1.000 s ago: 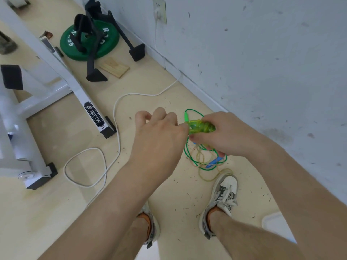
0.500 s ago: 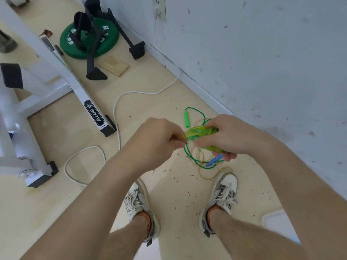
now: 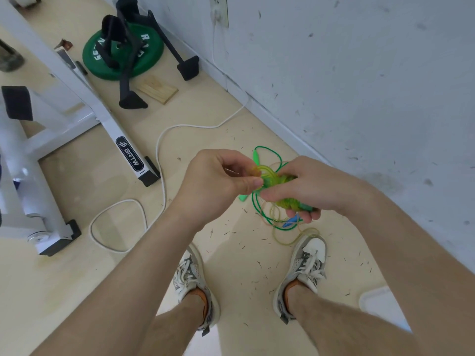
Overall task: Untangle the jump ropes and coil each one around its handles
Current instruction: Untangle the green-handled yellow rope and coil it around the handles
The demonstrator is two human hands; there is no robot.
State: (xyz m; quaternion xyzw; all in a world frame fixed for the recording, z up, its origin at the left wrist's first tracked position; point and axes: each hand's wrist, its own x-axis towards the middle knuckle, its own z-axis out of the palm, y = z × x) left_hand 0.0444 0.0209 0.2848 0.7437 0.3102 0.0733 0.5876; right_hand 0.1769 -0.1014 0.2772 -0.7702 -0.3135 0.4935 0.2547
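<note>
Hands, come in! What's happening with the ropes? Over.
Left hand pinches translucent yellow-green cord loop. Right hand grips the coiled bundle. Thin green rope lies tangled on floor.

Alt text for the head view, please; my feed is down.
Two hands hold a yellow-green jump rope: the right hand grips its coiled bundle, the left hand pinches a loop beside it. More green and yellowish rope lies tangled on the floor below, by the right shoe.
</note>
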